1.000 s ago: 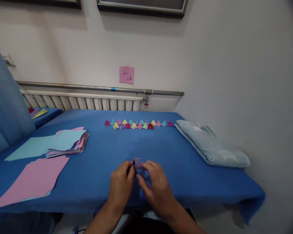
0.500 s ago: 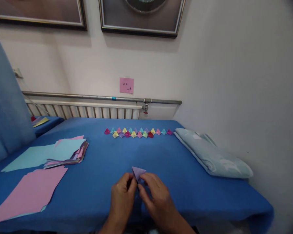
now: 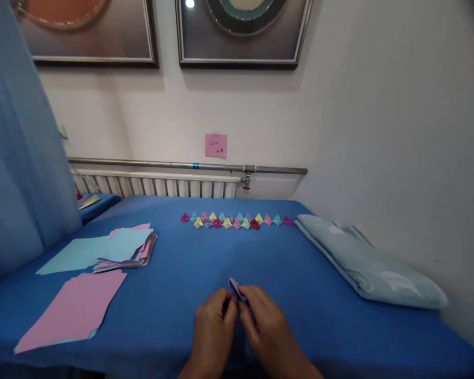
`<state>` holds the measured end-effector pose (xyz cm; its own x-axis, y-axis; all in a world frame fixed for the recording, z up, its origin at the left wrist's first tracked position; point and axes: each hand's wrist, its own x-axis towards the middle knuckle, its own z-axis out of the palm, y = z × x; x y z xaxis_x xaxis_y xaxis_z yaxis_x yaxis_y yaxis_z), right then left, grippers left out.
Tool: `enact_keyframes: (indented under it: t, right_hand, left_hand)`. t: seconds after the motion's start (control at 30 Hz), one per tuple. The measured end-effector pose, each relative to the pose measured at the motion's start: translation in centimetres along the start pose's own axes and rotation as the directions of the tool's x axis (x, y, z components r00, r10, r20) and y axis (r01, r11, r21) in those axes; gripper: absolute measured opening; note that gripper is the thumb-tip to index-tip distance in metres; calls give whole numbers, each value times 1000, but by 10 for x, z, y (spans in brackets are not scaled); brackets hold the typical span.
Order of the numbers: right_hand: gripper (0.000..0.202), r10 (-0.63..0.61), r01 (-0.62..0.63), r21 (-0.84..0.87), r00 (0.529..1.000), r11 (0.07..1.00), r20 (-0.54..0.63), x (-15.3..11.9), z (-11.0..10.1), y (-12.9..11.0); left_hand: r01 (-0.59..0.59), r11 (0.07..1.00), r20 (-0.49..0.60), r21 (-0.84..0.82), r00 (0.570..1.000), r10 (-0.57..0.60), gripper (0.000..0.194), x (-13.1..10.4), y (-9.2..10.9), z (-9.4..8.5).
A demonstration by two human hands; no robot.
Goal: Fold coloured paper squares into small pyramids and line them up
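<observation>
A small folded piece of purple paper (image 3: 234,287) is pinched between both hands, just above the front part of the blue-covered bed. My left hand (image 3: 215,323) is closed on its left side with thumb and finger. From the right, my right hand (image 3: 265,321) grips the other side, its fingertips against the paper. The fingers hide the lower part of the fold. Farther back, several small folded paper pieces (image 3: 227,223) in pink, yellow, blue, purple and red stand in two rows.
Left of the hands lie a stack of coloured paper sheets (image 3: 128,245) and some pink sheets (image 3: 77,308). A folded light-blue blanket (image 3: 373,263) rests at the right by the wall. Behind the bed (image 3: 189,258) run a pipe (image 3: 154,164) and a radiator (image 3: 181,185). A blue curtain (image 3: 27,142) hangs at left.
The purple paper has turned from showing a broad triangular face to a narrower, edge-on shape between the fingers. The whole view has shifted, so the surroundings appear farther right and slightly lower.
</observation>
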<state>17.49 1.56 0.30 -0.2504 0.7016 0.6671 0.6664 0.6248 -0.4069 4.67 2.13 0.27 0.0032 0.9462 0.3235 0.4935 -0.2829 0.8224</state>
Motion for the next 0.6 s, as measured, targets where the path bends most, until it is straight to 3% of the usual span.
enact_keyframes:
  t: [0.4, 0.6]
  right_hand:
    - [17, 171, -165, -77, 982, 983, 75, 7, 18, 12]
    - [19, 107, -98, -153, 993, 983, 49, 8, 20, 11]
  left_hand:
    - [-84, 971, -64, 222, 993, 100, 25, 3, -16, 6]
    - [-15, 977, -42, 214, 999, 25, 23, 10, -18, 5]
